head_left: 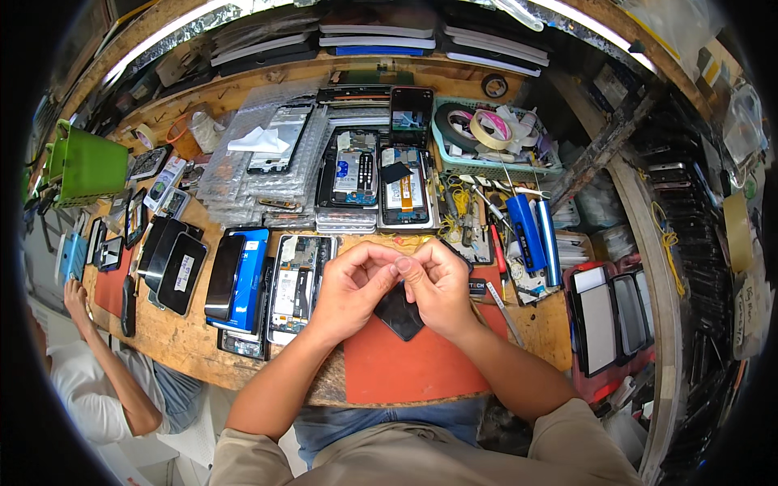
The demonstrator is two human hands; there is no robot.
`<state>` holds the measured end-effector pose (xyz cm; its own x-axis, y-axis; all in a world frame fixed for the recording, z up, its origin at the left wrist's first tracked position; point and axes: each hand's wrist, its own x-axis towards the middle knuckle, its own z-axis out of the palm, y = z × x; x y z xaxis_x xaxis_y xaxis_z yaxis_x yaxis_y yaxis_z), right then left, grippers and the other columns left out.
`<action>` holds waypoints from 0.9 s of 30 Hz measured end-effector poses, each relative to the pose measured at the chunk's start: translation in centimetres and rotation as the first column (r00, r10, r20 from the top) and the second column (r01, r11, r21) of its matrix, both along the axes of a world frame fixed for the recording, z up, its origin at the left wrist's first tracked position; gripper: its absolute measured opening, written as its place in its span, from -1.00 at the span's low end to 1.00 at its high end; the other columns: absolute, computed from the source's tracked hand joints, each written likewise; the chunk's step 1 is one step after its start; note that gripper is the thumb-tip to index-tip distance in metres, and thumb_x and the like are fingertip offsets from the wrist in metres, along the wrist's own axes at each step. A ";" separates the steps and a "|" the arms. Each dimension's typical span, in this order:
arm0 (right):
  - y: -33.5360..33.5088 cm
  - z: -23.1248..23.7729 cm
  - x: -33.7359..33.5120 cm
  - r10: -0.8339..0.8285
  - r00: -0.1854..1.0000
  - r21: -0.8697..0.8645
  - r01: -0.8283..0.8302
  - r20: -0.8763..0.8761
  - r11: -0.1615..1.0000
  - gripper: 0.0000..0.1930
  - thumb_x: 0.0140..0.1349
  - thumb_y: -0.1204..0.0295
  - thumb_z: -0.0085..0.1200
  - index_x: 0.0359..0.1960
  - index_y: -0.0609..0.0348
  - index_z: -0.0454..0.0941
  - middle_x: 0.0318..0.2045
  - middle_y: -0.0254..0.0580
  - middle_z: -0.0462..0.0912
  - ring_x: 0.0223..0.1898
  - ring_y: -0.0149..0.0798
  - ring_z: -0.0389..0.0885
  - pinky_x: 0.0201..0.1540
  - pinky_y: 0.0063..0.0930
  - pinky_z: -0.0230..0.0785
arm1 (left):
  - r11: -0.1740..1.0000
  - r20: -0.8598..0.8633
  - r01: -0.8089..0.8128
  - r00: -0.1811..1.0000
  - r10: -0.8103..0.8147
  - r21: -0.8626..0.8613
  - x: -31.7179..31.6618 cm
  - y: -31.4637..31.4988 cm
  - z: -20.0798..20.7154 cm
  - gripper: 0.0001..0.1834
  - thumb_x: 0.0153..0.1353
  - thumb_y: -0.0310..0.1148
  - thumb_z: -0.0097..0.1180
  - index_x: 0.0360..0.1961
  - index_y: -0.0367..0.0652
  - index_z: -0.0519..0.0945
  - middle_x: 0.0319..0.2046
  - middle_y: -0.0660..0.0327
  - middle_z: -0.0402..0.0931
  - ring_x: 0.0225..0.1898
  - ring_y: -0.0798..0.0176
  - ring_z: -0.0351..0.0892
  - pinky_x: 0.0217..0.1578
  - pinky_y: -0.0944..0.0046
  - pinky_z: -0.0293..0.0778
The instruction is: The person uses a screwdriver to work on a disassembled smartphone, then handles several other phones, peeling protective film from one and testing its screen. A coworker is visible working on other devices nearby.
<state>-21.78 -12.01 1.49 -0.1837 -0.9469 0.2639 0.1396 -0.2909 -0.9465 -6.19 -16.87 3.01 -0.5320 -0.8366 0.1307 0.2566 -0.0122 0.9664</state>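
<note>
Both my hands meet at the fingertips above an orange mat (413,368) on the wooden bench. My left hand (356,287) has thumb and fingers pinched together, and my right hand (442,283) is closed the same way against it. Whatever they may hold between them is too small or too hidden to make out. Beneath them a dark phone (399,317) lies on the mat, its upper part covered by my hands. Just left of my left hand rests an opened phone (293,283) with its battery and board exposed.
More opened phones (405,190) and bubble wrap (231,174) stand behind my hands. A tray of tape rolls (494,134) is at the back right, near blue cylinders (527,231) and a red screwdriver (497,251). At left, a person (113,389) sits by a green basket (85,166).
</note>
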 end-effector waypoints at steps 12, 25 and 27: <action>0.7 0.2 0.4 -0.043 0.999 -0.145 0.037 -0.033 0.989 -0.77 0.46 0.38 0.26 -0.34 0.17 0.52 -0.48 -0.43 0.59 -0.49 -0.66 0.42 -0.46 -0.67 0.29 | 0.995 -0.221 0.054 0.975 -0.033 0.088 -0.3 0.8 -0.4 -0.86 0.39 -0.62 0.21 -0.08 -0.26 0.56 -0.20 0.19 0.64 -0.16 0.41 0.65 -0.08 0.39 0.55; 0.7 1.4 0.3 0.165 0.951 0.091 -0.195 0.261 0.977 -0.82 0.59 0.39 0.01 -0.02 0.29 0.49 -0.41 -0.32 0.59 -0.52 -0.54 0.52 -0.46 -0.66 0.40 | 0.989 -0.239 -0.092 0.964 0.117 0.113 -0.6 1.0 0.3 -0.64 0.38 -0.68 0.18 0.17 -0.37 0.47 -0.10 0.11 0.63 -0.14 0.41 0.67 -0.12 0.40 0.63; 0.7 1.4 0.2 0.170 0.940 0.108 -0.209 0.296 0.972 -0.81 0.59 0.39 0.01 -0.01 0.29 0.49 -0.41 -0.32 0.59 -0.53 -0.54 0.51 -0.46 -0.66 0.39 | 0.989 -0.233 -0.089 0.966 0.115 0.118 -0.6 1.1 0.3 -0.60 0.38 -0.68 0.18 0.21 -0.37 0.45 -0.09 0.10 0.63 -0.14 0.41 0.67 -0.12 0.40 0.63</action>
<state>-21.62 -11.29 2.87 -0.0454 -0.9945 0.0942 0.4470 -0.1046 -0.8884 -6.77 -15.81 3.34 -0.4072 -0.9008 0.1511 0.4845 -0.0728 0.8718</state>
